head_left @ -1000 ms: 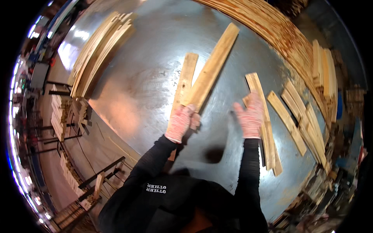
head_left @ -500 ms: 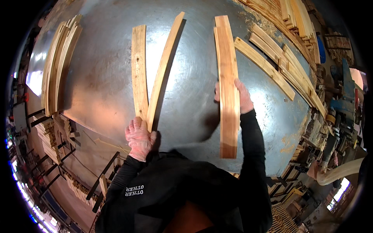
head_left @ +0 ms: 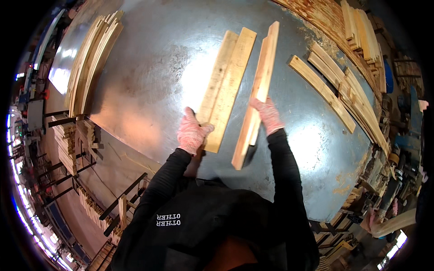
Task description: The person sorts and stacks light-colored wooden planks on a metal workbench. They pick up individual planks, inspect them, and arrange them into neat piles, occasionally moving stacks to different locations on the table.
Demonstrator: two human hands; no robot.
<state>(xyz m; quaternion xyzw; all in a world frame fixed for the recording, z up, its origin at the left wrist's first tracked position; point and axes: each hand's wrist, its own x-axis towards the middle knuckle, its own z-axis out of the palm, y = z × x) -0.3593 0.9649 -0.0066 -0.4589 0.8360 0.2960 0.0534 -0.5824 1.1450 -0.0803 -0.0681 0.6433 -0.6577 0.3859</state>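
Both of my hands wear pale pink gloves. My left hand grips the near end of two wooden boards, its thumb lying over them. The left board and the yellower right board lean side by side, their long edges touching or overlapping. To their right, my right hand is closed around a reddish pair of wooden boards, held tilted on edge, one against the other. Its fingers reach over the top edge; the underside of the grip is hidden. A gap separates the two pairs.
The grey metal tabletop lies beneath. A stack of boards stands at its left end. Several loose boards lie to the right, near sawdust and a far board pile. Racks of wood stand below left.
My left hand has moved right and away from me, bringing its two spread boards together and slanting them. My right hand has turned its boards onto their edge, closer to the left pair.
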